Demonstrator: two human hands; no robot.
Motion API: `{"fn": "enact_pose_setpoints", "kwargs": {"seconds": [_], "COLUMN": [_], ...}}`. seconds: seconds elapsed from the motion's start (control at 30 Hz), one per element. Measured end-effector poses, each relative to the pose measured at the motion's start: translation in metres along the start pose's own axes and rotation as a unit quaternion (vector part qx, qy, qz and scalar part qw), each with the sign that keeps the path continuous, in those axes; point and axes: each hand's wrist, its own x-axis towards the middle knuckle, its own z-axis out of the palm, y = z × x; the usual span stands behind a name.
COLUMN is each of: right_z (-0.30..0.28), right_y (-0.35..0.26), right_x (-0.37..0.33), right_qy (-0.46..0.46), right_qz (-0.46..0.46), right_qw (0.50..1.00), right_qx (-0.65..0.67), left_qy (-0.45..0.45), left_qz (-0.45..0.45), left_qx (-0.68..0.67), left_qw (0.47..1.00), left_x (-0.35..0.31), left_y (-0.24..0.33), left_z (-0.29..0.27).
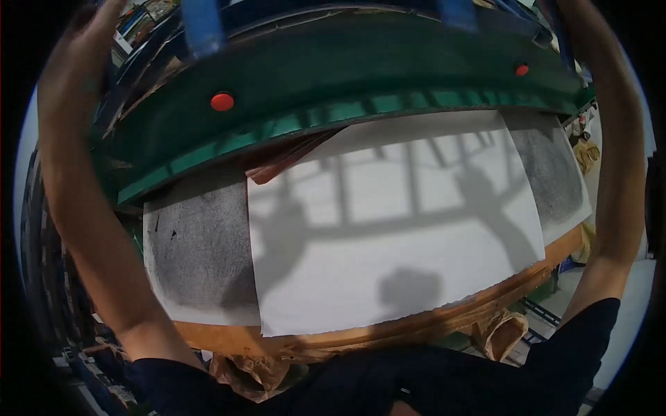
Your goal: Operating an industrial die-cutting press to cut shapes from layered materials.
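Both my arms are raised and reach forward to the top edge of the head view. My left hand (89, 26) shows only in part at the upper left, its fingers hidden, near a blue frame (202, 28). On the other side my right forearm (616, 139) runs up beside the frame's right end; the hand is cut off by the edge. Below lies a white sheet (395, 270) on a dark grey plate (198, 243), its far part under a green machine beam (361, 66). Shadows of a barred frame and two hands fall across the sheet.
Two red buttons (222, 101) sit on the green beam. Reddish-brown material (288, 161) lies at the sheet's far left corner. A wooden board (229, 338) edges the plate, and crumpled brown paper (501, 334) is below it. Racks stand at far left.
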Motion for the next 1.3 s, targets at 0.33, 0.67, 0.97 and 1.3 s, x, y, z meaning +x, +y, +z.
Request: {"fn": "enact_pose_setpoints", "kwargs": {"seconds": [0.33,0.67,0.97,1.3], "right_z": [-0.035,-0.065,-0.033,0.038], "right_y": [0.118,0.167,0.223,0.246], "right_x": [-0.226,-0.311,-0.319,-0.289], "right_qy": [-0.263,-0.305,-0.39,-0.395], "right_qz": [0.184,0.253,0.237,0.22], "right_qw": [0.903,0.868,0.855,0.873], "right_qx": [0.287,0.3,0.245,0.183], "left_qy": [-0.113,-0.148,-0.304,-0.353], "left_qz": [-0.25,-0.203,-0.274,-0.264], "left_qx": [-0.209,-0.174,-0.089,-0.045], "left_qw": [0.938,0.952,0.908,0.896], "left_x": [-0.272,-0.36,-0.386,-0.383], "left_y": [0.125,0.169,0.189,0.152], "left_z": [-0.079,-0.096,-0.065,0.005]}}
